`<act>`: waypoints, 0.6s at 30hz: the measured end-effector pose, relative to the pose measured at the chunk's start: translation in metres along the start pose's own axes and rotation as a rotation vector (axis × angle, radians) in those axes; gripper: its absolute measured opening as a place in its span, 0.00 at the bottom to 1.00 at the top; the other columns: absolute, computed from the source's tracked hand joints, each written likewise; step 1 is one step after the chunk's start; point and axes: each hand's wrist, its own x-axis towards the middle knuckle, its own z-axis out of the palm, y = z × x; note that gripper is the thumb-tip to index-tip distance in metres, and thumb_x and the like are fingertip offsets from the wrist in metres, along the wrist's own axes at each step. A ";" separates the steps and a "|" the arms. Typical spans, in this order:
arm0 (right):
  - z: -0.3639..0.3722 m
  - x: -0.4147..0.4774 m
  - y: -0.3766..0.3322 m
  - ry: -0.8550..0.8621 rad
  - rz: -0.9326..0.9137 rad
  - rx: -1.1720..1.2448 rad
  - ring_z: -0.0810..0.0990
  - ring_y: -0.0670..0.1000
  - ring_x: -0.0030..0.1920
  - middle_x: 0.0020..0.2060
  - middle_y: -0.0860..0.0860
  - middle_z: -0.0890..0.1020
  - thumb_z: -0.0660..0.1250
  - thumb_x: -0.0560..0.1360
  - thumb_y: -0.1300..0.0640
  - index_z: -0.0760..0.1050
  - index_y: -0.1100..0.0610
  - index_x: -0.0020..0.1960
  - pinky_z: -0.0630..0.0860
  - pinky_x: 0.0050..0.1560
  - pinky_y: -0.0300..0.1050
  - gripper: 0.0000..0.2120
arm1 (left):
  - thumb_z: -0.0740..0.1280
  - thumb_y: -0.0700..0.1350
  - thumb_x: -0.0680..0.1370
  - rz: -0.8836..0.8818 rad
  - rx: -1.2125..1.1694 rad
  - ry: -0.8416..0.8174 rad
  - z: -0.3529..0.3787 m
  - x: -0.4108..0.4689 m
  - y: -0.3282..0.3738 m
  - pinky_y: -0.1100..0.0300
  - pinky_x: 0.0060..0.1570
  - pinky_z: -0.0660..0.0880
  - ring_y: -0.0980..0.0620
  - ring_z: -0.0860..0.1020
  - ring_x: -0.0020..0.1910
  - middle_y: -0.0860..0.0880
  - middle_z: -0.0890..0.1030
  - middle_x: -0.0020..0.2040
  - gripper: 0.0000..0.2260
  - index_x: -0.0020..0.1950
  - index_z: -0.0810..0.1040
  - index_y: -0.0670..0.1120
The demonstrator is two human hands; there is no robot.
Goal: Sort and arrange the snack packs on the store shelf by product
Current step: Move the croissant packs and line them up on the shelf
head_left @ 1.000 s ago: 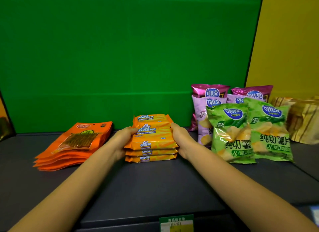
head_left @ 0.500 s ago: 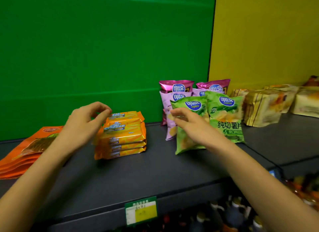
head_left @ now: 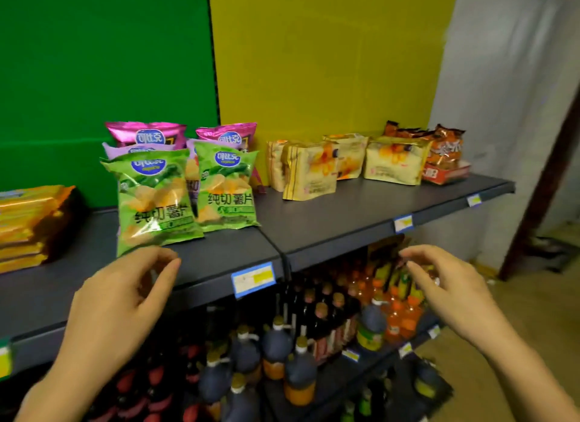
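Note:
Two green chip bags stand at the front of the dark shelf, with pink and purple chip bags behind them. A stack of orange cheese wafer packs lies at the far left. Several cream-yellow packs stand further right, and orange snack packs sit in a red box at the far end. My left hand hovers in front of the shelf edge below the green bags, fingers apart, holding nothing. My right hand floats lower right, off the shelf, also empty.
Price tags hang along the shelf's front edge. Below, a lower shelf holds many dark and orange drink bottles. A green panel and a yellow panel back the shelf. A grey wall and a dark door frame stand at the right.
The view has swung right. Both hands left the wafer stack and green bag and pulled back off the shelf, now empty in front of its edge.

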 end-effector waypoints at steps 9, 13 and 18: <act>-0.044 -0.040 0.131 -0.128 0.257 -0.172 0.78 0.47 0.51 0.50 0.41 0.78 0.62 0.75 0.48 0.74 0.41 0.51 0.74 0.45 0.46 0.06 | 0.67 0.52 0.71 0.000 0.144 -0.115 0.114 -0.042 0.095 0.66 0.26 0.65 0.48 0.81 0.32 0.56 0.80 0.33 0.03 0.41 0.73 0.56; -0.061 -0.034 0.174 -0.058 0.293 -0.168 0.78 0.48 0.47 0.45 0.42 0.78 0.63 0.75 0.51 0.72 0.42 0.47 0.69 0.41 0.43 0.04 | 0.75 0.45 0.67 0.023 0.218 -0.152 0.136 -0.030 0.125 0.65 0.23 0.67 0.50 0.80 0.28 0.56 0.78 0.29 0.08 0.37 0.76 0.55; -0.063 0.000 0.221 -0.058 0.310 -0.186 0.78 0.48 0.48 0.48 0.43 0.80 0.62 0.76 0.49 0.71 0.42 0.48 0.73 0.43 0.44 0.03 | 0.64 0.59 0.72 0.042 0.104 -0.211 0.171 -0.005 0.150 0.58 0.27 0.74 0.57 0.76 0.29 0.59 0.79 0.32 0.04 0.41 0.72 0.61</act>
